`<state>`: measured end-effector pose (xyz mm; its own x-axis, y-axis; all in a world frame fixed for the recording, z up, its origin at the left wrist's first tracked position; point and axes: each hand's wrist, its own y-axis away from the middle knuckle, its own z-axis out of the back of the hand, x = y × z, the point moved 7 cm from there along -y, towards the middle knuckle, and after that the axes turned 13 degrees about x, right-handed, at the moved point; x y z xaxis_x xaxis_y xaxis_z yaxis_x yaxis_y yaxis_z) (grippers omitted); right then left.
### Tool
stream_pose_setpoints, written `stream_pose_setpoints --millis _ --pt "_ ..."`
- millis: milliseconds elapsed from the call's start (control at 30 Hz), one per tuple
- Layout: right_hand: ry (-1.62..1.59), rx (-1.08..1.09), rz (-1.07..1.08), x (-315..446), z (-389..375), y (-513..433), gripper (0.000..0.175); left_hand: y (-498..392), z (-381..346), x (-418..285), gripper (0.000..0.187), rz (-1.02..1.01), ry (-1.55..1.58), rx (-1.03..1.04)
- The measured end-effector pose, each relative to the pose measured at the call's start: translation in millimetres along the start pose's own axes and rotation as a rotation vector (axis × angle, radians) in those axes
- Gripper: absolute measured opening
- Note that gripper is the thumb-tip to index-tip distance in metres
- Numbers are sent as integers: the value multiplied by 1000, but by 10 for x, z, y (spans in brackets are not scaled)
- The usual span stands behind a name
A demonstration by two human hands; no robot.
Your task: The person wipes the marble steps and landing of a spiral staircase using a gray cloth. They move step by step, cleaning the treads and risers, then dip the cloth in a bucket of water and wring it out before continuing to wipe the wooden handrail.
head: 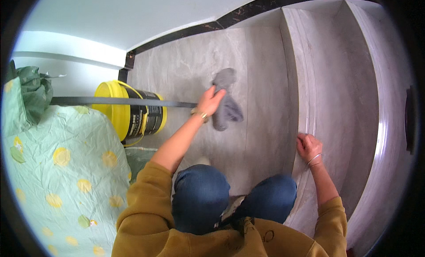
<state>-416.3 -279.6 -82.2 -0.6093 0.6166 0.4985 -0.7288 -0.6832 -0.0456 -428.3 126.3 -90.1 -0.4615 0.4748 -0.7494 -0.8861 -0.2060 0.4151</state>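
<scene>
My left hand (210, 102) grips a bunched grey cloth (229, 109) over the grey stone-look floor tiles (199, 61) of the landing. Both ends of the cloth stick out past the fingers and look blurred. To the right, my right hand (309, 146) is curled closed and rests on the nosing of the lowest step (307, 97), with nothing visible in it. A dark grey bar (176, 104) reaches close to my left wrist; its end there is hidden behind the hand.
A yellow bucket (116, 112) with a black label bearing writing stands left, behind the bar. Green cloth with yellow dots (73, 177) covers something bulky at the near left. More steps (358, 91) rise on the right. A black marbled skirting (186, 32) runs along the white wall.
</scene>
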Motion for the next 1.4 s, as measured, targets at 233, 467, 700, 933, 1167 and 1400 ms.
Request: stream_pose_setpoints --millis 233,467,700,933,1167,1400 --pt "-16 -12 23 146 -71 -89 19 -214 26 1564 40 78 -737 -67" --pt "61 39 -31 116 -39 -13 20 57 -1000 1322 34 -182 -736 -128" --pt "152 25 49 121 -34 -40 21 1783 -1043 2330 44 -220 -708 140" --pt "180 41 43 94 -43 -52 21 1158 390 2980 53 212 -496 -616" --pt "163 64 24 45 -145 8 21 -692 1496 2529 58 124 -413 -558" --pt "273 30 19 -30 -194 130 18 -238 1084 2685 47 -59 -647 -367"
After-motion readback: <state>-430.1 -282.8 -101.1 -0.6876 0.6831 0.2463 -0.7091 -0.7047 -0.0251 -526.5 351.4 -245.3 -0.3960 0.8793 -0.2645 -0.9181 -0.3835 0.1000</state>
